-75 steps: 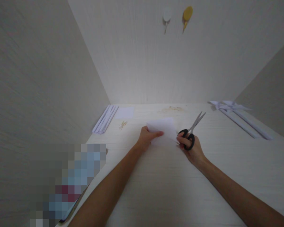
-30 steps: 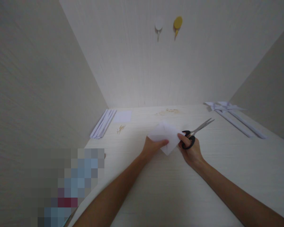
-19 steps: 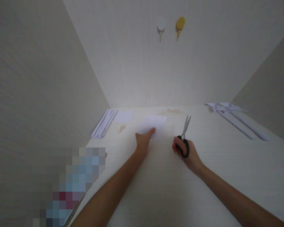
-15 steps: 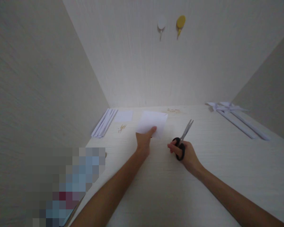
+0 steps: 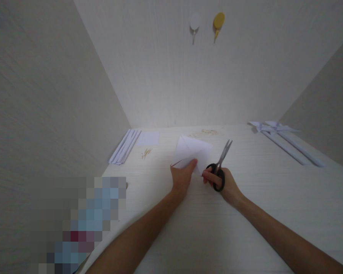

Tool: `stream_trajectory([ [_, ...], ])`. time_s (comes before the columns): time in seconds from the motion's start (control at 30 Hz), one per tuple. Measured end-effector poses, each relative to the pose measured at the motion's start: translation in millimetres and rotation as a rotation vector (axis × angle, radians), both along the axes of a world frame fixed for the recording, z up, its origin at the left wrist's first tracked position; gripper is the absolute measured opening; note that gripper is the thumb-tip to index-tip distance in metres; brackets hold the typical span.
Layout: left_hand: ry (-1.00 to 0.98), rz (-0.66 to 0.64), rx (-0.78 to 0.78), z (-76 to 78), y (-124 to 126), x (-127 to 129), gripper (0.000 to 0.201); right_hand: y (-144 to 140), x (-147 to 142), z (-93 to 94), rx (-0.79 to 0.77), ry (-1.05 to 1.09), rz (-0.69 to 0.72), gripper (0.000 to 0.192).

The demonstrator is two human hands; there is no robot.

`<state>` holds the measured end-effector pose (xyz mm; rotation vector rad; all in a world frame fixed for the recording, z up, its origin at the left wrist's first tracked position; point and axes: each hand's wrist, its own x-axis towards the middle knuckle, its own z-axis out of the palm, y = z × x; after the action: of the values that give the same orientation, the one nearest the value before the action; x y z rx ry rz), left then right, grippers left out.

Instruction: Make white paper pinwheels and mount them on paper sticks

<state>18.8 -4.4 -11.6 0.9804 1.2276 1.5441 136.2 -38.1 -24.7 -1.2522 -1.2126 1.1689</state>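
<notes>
My left hand (image 5: 183, 176) grips a white square of paper (image 5: 193, 148), thumb on top and the other fingers hidden beneath. Slits run inward from some of the paper's corners. My right hand (image 5: 224, 184) has a pair of scissors (image 5: 219, 171) with black handles hooked in it, blades pointing up and away, slightly apart. The right fingertips are at the paper's near right corner and seem to pinch it. The blades are clear of the paper, off to its right.
Rolled paper sticks (image 5: 125, 147) lie at the left beside a flat white paper square (image 5: 149, 138). Small tan sticks (image 5: 145, 153) form a little pile, with more tan bits (image 5: 208, 132) near the wall. Paper pinwheels (image 5: 271, 127) on sticks lie at the right. A yellow hook (image 5: 218, 21) hangs on the wall.
My left hand has moved right with the paper, which has turned and now reaches my right fingertips. The scissors have stayed in my right hand, nearly in place.
</notes>
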Motion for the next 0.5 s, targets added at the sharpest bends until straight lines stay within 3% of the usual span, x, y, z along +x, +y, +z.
stream_trajectory([
  [0.27, 0.019, -0.294, -0.015, -0.1, -5, 1, 0.016, 4, 4, -9.6, -0.007, 0.044, -0.011, 0.022],
  [0.5, -0.046, -0.27, -0.032, -2.0, -5, 0, 0.016, 7, 7, -10.7, -0.012, 0.17, 0.032, 0.016],
])
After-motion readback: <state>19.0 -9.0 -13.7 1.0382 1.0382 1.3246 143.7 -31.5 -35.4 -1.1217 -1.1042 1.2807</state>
